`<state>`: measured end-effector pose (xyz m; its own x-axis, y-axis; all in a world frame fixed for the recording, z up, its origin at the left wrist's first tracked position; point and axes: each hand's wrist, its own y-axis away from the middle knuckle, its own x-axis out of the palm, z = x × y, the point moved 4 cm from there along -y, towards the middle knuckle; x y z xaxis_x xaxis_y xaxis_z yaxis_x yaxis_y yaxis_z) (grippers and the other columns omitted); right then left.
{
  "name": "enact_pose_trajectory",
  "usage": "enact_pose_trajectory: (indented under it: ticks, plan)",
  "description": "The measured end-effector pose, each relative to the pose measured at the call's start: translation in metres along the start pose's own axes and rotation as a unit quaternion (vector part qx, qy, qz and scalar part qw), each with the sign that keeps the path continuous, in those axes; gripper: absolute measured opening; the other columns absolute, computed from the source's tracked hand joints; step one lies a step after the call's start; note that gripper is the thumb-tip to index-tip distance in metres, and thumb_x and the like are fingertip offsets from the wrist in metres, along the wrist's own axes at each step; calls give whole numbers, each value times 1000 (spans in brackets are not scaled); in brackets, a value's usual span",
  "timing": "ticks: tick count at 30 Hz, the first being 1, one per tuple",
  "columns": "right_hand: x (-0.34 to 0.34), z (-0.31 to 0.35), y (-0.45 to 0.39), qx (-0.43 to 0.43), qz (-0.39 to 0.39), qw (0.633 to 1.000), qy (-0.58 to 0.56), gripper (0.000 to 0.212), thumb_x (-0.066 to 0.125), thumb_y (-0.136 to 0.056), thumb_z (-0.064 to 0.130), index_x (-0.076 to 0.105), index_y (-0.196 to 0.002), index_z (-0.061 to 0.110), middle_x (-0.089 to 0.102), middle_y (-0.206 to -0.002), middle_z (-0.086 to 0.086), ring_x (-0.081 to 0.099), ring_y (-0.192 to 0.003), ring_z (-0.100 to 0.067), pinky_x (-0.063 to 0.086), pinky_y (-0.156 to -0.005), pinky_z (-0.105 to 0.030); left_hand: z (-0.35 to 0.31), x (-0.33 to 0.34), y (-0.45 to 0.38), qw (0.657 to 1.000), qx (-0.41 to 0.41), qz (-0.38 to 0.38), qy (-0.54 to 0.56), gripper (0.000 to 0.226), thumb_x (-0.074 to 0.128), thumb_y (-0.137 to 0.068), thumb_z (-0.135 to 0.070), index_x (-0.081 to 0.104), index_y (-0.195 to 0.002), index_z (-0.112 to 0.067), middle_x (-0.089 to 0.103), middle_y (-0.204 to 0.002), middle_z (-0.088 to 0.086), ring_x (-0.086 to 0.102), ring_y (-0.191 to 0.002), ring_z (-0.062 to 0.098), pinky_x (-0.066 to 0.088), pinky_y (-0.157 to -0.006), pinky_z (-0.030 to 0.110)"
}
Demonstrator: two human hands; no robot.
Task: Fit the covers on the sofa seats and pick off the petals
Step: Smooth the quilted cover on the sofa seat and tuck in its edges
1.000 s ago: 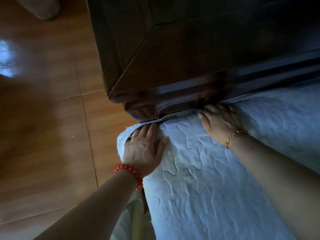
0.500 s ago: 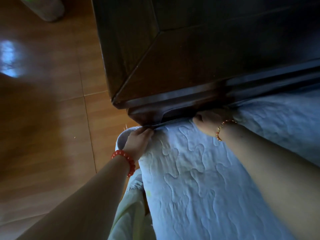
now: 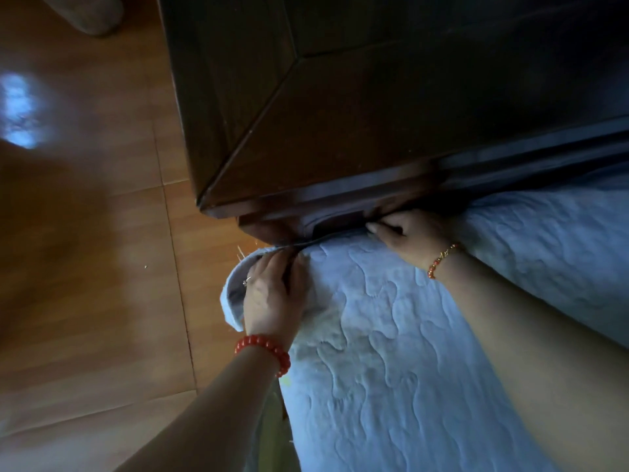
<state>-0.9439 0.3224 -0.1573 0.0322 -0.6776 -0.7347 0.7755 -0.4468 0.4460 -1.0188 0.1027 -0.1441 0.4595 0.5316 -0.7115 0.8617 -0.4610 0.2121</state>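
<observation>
Quilted cover (image 3: 391, 352), pale blue-white with a wavy stitched pattern, lies over the sofa seat and fills the space between and below the two hands. The left hand (image 3: 272, 294) rests on the rounded corner of the cover, its fingers curled and pinching the fabric edge just under the dark wooden armrest (image 3: 340, 131). A ring shows on one finger, and a red bead bracelet (image 3: 265, 349) is around this wrist. The right hand (image 3: 408, 233) is further along the same edge, its fingers bent and pressed into the gap where the cover meets the wood; whether they pinch the fabric there, I cannot tell. A thin gold and red bracelet (image 3: 442, 258) sits on that wrist. Left of both hands is the glossy brown tiled floor (image 3: 85, 233).
</observation>
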Motion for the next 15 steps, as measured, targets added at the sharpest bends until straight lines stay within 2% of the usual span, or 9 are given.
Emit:
enact_pose_trajectory:
  ticks: [2,5,7,8,9,10,11,13,15]
  plan:
    - [-1,2,1,-18,-22,1000,-4,37,55,-87,45,71,-73,15,68,-65,-5,64,-67,-22,49,-61,-31,1,4,-1,1000,-15,-13,2,32,45,-92,-34,66,-106,-14,66,-106,1,57,-103,19,40,-95,27]
    - [8,1,-3,18,21,999,28,50,41,-92,44,44,-52,15,55,-56,-10,59,-67,-27,37,-58,-31,2,4,-3,998,-56,18,-6,30,45,-94,-35,65,-108,-18,64,-110,-2,54,-106,15,36,-92,22]
    - [9,10,-6,43,43,997,56,46,30,-85,46,49,-55,17,65,-82,-23,63,-86,-36,46,-73,-37,1,1,-11,993,-84,76,-22,37,41,-91,-42,65,-106,-20,66,-109,1,55,-106,19,40,-91,27]
    - [9,16,-8,66,62,994,63,45,30,-88,41,61,-70,16,64,-103,-27,60,-102,-38,44,-85,-38,4,0,-17,986,-118,120,-22,39,39,-90,-43,65,-106,-19,66,-110,6,56,-107,24,43,-92,31]
    - [14,20,-10,90,86,990,69,44,31,-96,32,65,-96,4,58,-122,-26,53,-116,-37,40,-93,-37,8,2,-24,974,-155,163,-20,38,38,-92,-40,64,-108,-18,65,-113,11,56,-108,28,43,-93,34]
    - [16,25,-9,108,114,985,77,41,31,-100,22,56,-118,-4,50,-133,-24,46,-124,-35,36,-97,-34,12,4,-31,960,-188,207,-17,36,37,-95,-36,63,-109,-15,63,-117,16,54,-110,32,42,-94,35]
    - [21,29,-11,106,128,983,82,41,30,-100,17,48,-128,-7,45,-139,-23,42,-128,-34,34,-98,-32,15,7,-37,946,-221,235,5,34,35,-98,-30,61,-111,-12,59,-121,21,53,-112,35,40,-95,35]
    - [28,30,-12,99,137,982,82,47,24,-99,26,52,-123,-3,44,-139,-23,42,-128,-34,33,-101,-34,14,9,-42,933,-263,238,62,32,35,-99,-21,60,-112,-6,56,-123,25,54,-107,35,41,-93,33]
    - [29,26,-15,86,138,975,149,63,10,-88,45,64,-97,13,53,-132,-21,48,-122,-34,37,-102,-39,18,9,-39,904,-309,221,196,26,41,-96,-18,63,-95,-5,64,-105,21,59,-85,27,47,-78,26]
